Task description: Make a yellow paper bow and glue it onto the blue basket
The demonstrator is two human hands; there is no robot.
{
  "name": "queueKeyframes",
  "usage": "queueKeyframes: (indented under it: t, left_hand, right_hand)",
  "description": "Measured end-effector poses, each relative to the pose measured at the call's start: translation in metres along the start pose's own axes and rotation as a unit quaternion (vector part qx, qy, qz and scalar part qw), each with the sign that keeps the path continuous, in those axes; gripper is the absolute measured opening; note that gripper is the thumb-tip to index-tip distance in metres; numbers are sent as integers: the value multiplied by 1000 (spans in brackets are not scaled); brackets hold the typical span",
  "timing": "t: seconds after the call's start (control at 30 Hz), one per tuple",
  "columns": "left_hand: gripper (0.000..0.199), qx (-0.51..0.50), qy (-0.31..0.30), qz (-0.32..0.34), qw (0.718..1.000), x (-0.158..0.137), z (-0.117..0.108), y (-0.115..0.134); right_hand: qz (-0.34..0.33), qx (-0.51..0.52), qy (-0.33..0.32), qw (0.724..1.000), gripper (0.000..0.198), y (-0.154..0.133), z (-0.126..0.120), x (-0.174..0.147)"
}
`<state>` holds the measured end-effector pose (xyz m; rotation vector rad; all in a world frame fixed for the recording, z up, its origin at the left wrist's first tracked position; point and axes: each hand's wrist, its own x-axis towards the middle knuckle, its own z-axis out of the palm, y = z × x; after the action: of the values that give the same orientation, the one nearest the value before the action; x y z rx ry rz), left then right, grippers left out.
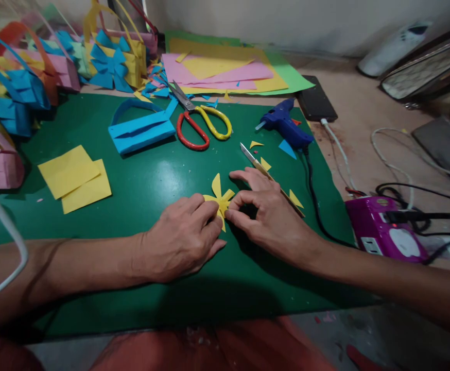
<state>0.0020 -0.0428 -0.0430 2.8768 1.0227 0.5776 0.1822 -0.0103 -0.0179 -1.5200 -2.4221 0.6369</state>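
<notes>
A yellow paper flower (218, 189) with pointed petals lies on the green mat (194, 299), between my two hands. My left hand (188, 234) rests on the mat with its fingers curled over the flower's left petals. Thumb and forefinger of my right hand (265, 206) pinch the flower's right side; the other fingers stretch out beyond it. A knife (251, 156) with a slim blade lies partly under my right hand. Small yellow paper scraps (265, 164) lie around it. My fingers hide part of the flower.
Scissors (194, 121) with red and yellow handles lie beside a blue paper bag (142, 131). A blue glue gun (287, 121) trails its cord to a purple power outlet (379, 221). Yellow squares (72, 172) lie left. Finished paper bags (126, 62) and coloured sheets (225, 67) stand behind.
</notes>
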Motion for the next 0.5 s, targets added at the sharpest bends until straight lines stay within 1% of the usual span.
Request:
queueKeyframes:
  t: [0.23,0.5]
  left_hand:
    - [26,-6,-4,-4,1000,0,2,-1]
    - [29,-14,-35,-4,999,1,0,-3]
  right_hand:
    - [-4,-54,-13,998,19,0,-3,2]
    - [-10,-97,-24,995,22,-3,-6,6]
